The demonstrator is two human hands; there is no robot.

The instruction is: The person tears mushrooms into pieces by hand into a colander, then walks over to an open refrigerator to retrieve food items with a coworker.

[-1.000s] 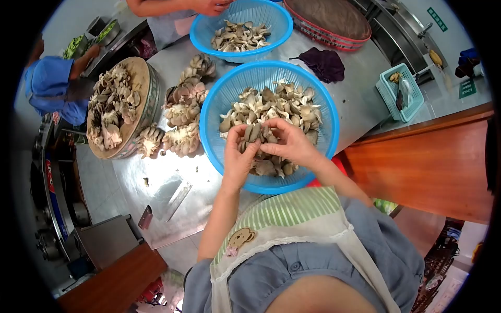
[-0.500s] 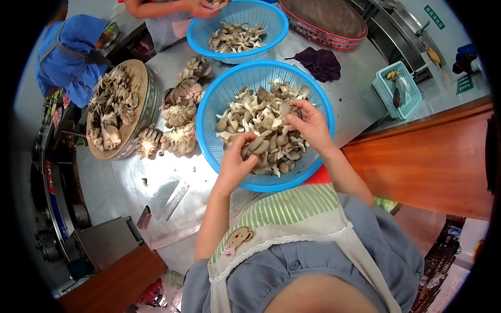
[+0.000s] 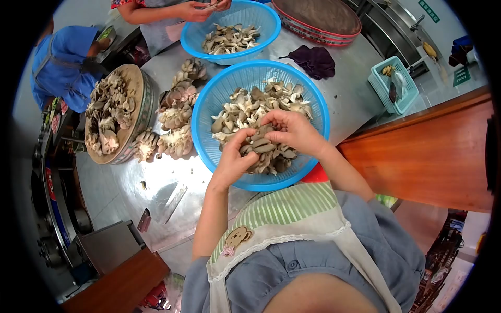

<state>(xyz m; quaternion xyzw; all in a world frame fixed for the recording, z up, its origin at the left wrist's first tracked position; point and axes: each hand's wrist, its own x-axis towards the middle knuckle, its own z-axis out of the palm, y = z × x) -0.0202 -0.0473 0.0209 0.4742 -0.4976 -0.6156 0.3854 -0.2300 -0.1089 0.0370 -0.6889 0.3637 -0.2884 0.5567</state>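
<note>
In front of me is a blue plastic basket [image 3: 195,128] heaped with torn grey-brown oyster mushrooms [image 3: 284,99]. Over its near half my left hand [image 3: 235,160] is curled around a small oyster mushroom cluster [image 3: 262,145], thumb toward me. My right hand [image 3: 293,131] meets it from the right, thumb and fingers pinching at the cluster's upper side. Its fingertips partly cover what they grip. Left of the basket, larger whole mushroom clumps [image 3: 177,122] lie on the steel table [image 3: 151,182].
A round drum-like stand [image 3: 148,107] at left bears more clumps. Knives [image 3: 144,221] lie near the table's left edge. Another person's hands [image 3: 201,9] work above a second blue basket [image 3: 271,39]. A purple cloth [image 3: 313,61], red-rimmed sieve [image 3: 318,21] and pale green basket [image 3: 383,88] are to the right.
My right hand has moved left and toward me, from the mushroom heap to the cluster in my left hand. The left hand has stayed nearly in place. The view has shifted slightly.
</note>
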